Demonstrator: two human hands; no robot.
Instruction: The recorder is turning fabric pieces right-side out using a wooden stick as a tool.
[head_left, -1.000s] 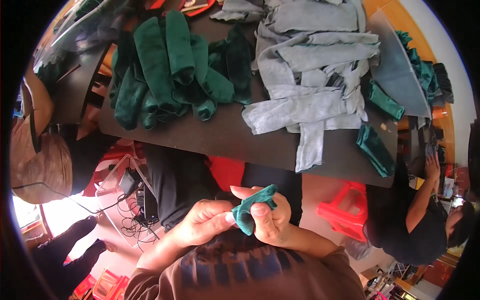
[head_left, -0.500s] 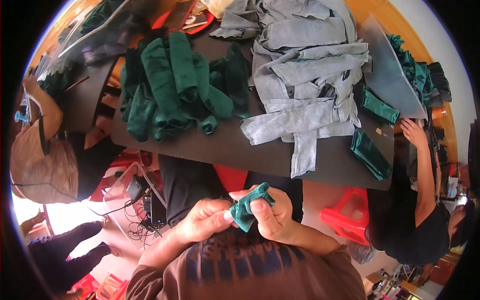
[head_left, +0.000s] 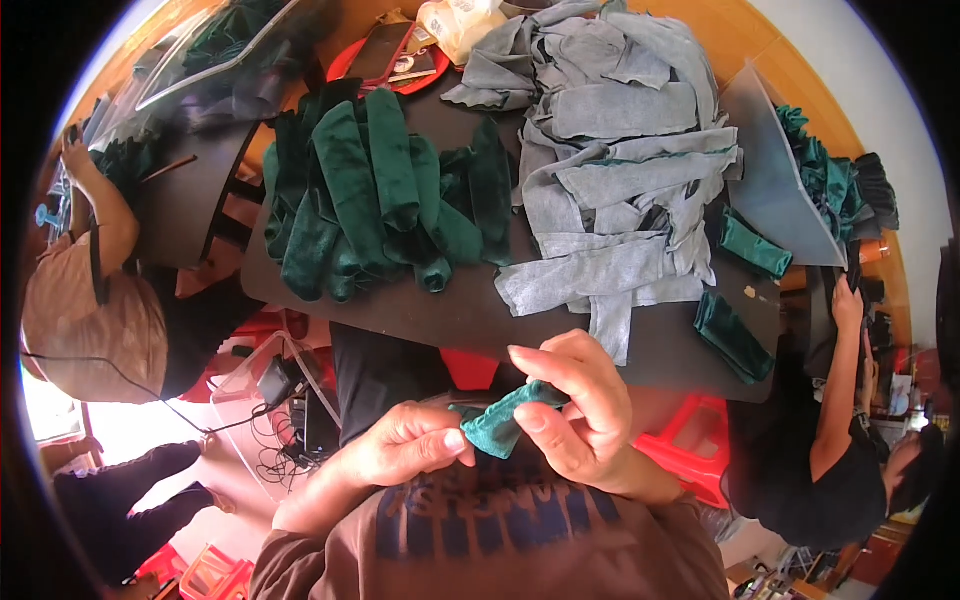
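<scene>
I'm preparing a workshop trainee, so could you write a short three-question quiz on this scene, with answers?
1. True or false: the left hand has its grip on a small green cloth piece.

2. From the wearer's viewpoint, where is the grey cloth heap relative to the large green pile?
A) To its left
B) To its right
C) On top of it

3. Fill in: the round tray beyond the green pile is coloured ____.

Key: 1. True; 2. B; 3. red

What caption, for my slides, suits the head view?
Left hand pinches a green cloth, right hand at its other end; grey cloths beyond.
</scene>
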